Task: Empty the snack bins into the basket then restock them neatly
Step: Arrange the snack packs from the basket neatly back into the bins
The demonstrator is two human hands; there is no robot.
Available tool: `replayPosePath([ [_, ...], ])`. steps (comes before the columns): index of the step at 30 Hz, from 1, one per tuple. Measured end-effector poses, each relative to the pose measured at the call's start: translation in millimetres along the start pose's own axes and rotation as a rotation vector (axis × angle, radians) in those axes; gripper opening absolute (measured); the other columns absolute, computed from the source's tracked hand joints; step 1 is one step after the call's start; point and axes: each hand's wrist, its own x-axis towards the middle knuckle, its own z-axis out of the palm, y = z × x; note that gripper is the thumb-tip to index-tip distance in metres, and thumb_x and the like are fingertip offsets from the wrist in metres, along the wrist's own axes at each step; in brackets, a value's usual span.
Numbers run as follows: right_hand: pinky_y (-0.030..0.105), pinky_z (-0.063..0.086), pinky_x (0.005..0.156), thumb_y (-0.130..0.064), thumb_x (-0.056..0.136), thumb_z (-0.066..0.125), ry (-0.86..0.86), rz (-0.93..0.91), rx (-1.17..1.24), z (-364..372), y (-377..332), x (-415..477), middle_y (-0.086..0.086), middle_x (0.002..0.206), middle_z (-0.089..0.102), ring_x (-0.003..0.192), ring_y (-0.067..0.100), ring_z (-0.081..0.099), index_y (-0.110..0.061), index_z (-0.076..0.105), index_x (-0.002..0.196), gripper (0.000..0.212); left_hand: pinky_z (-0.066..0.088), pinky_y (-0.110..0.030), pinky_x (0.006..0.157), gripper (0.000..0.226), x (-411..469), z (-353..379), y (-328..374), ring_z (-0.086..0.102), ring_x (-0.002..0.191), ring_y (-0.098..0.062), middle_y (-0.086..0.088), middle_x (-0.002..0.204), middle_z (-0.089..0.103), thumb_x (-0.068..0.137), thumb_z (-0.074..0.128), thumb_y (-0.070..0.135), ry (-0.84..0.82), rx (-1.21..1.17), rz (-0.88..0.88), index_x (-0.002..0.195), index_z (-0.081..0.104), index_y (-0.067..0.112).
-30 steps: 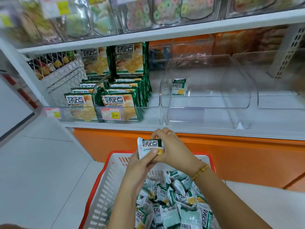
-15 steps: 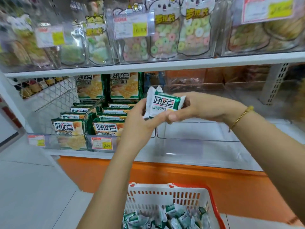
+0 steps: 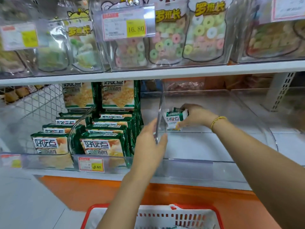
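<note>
Midway through restocking, my right hand (image 3: 193, 116) pinched a packet (image 3: 174, 119) low at the back left of the clear bin (image 3: 198, 146), while my left hand (image 3: 148, 142) rested, fingers loosely straight, against the bin's side wall. The basket (image 3: 194, 210) waited below. Next, I judged, came squaring the packet upright against that wall, letting go, then reaching down for another.

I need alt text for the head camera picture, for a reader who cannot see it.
The right hand holds a small green-and-white snack packet inside a clear bin on a shop shelf, while the left hand rests against the bin's side wall. Green cracker packs are stacked to the left; a red basket stands below.
</note>
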Motion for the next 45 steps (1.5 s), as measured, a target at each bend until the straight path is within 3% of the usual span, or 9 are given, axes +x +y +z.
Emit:
replayPosePath([
  [8, 0.031, 0.044, 0.091, -0.026, 0.068, 0.080, -0.059, 0.048, -0.269, 52, 16, 36, 0.013, 0.131, 0.047, 0.120, 0.033, 0.042, -0.024, 0.041, 0.140, 0.083, 0.041, 0.002, 0.078, 0.042, -4, 1, -20, 0.053, 0.094, 0.015, 0.010, 0.114, 0.058, 0.087, 0.065, 0.010, 0.043, -0.167, -0.047, 0.128, 0.057, 0.020],
  [19, 0.031, 0.046, 0.074, -0.019, 0.066, 0.083, 0.013, 0.130, -0.101, 56, 14, 35, 0.017, 0.118, 0.055, 0.107, 0.031, 0.055, -0.003, 0.034, 0.125, 0.078, 0.040, 0.003, 0.073, 0.038, -4, 3, -18, 0.049, 0.089, 0.027, 0.009, 0.112, 0.059, 0.088, 0.063, 0.009, 0.060, -0.193, -0.040, 0.124, 0.059, 0.022],
  [23, 0.028, 0.041, 0.072, -0.019, 0.070, 0.080, 0.069, 0.094, -0.104, 46, 10, 22, 0.021, 0.119, 0.051, 0.107, 0.035, 0.054, 0.000, 0.035, 0.126, 0.075, 0.041, -0.003, 0.088, 0.037, -25, -6, -8, 0.051, 0.101, 0.018, 0.017, 0.113, 0.056, 0.090, 0.063, 0.013, 0.092, -0.212, 0.013, 0.121, 0.055, 0.031],
  [27, 0.027, 0.035, 0.065, -0.021, 0.085, 0.064, 0.231, -0.038, -0.174, 24, -12, -24, 0.017, 0.086, 0.062, 0.086, 0.031, 0.057, -0.004, 0.058, 0.085, 0.018, 0.045, -0.013, 0.073, 0.009, -73, -18, -12, 0.057, 0.078, -0.002, 0.011, 0.081, 0.062, 0.092, 0.060, 0.016, 0.257, -0.265, 0.044, 0.085, 0.063, 0.020],
  [29, 0.027, 0.032, 0.059, -0.023, 0.088, 0.062, 0.238, -0.149, -0.161, 20, -22, -64, 0.006, 0.064, 0.052, 0.069, 0.026, 0.050, -0.011, 0.050, 0.064, 0.029, 0.036, -0.016, 0.058, 0.024, -102, -18, -26, 0.047, 0.061, -0.007, 0.001, 0.063, 0.053, 0.094, 0.058, 0.020, 0.251, -0.270, -0.056, 0.071, 0.057, 0.011],
  [33, 0.015, 0.031, 0.050, -0.029, 0.087, 0.065, 0.132, -0.351, 0.045, 43, -25, -149, -0.003, 0.055, 0.045, 0.054, 0.010, 0.040, -0.016, 0.047, 0.062, 0.034, 0.029, -0.016, 0.052, 0.031, -160, -1, -76, 0.040, 0.054, -0.006, -0.015, 0.062, 0.051, 0.094, 0.057, 0.021, -0.046, -0.090, -0.260, 0.066, 0.051, 0.007],
  [39, 0.022, 0.036, 0.055, -0.029, 0.091, 0.057, -0.516, -0.328, -0.400, 154, 22, -199, -0.007, 0.067, 0.046, 0.068, 0.014, 0.046, -0.013, 0.058, 0.081, 0.018, 0.041, -0.018, 0.071, 0.027, -228, 30, -133, 0.056, 0.085, -0.013, 0.000, 0.098, 0.059, 0.084, 0.071, 0.032, -0.852, 0.137, -0.622, 0.102, 0.061, 0.015],
  [42, 0.021, 0.039, 0.059, -0.038, 0.087, 0.064, -0.764, -0.277, -0.411, 200, 51, -216, 0.006, 0.076, 0.062, 0.069, 0.018, 0.051, -0.002, 0.065, 0.087, 0.037, 0.042, -0.032, 0.083, 0.037, -249, 33, -128, 0.055, 0.093, -0.022, -0.008, 0.105, 0.055, 0.078, 0.077, 0.034, -1.035, 0.166, -0.675, 0.107, 0.060, 0.018],
  [45, 0.029, 0.047, 0.073, -0.052, 0.081, 0.066, -0.853, -0.292, -0.338, 229, 66, -230, 0.014, 0.092, 0.065, 0.078, 0.023, 0.055, 0.005, 0.064, 0.108, 0.062, 0.038, -0.035, 0.104, 0.069, -258, 33, -123, 0.047, 0.127, -0.025, -0.005, 0.141, 0.049, 0.077, 0.078, 0.030, -1.056, 0.293, -0.646, 0.138, 0.048, 0.016],
])
